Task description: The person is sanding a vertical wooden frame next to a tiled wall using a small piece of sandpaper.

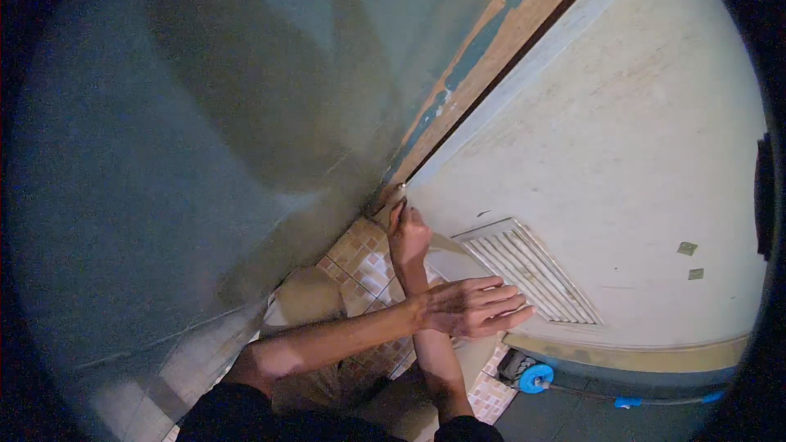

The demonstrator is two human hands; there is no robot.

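Note:
My right hand [408,236] is closed around a small pale-tipped tool [402,190], most of it hidden by the fingers. Its tip is at the low end of the dark gap between a white door [622,164] and its wooden frame [483,61]; I cannot make out the tool's kind. Crossing over my right forearm, my left hand [475,307] is open, palm down, with fingers stretched to the right. Its fingertips lie in front of the lower corner of a slatted vent grille [532,274] set in the door; I cannot tell whether they touch it.
A blue-green wall [98,196] rises on the left, with a large shadow on it. Below are checked floor tiles [360,250] and my bent knee [307,299]. To the lower right, a blue disc-shaped thing [536,378] lies near a hose or cable with blue bands [628,402].

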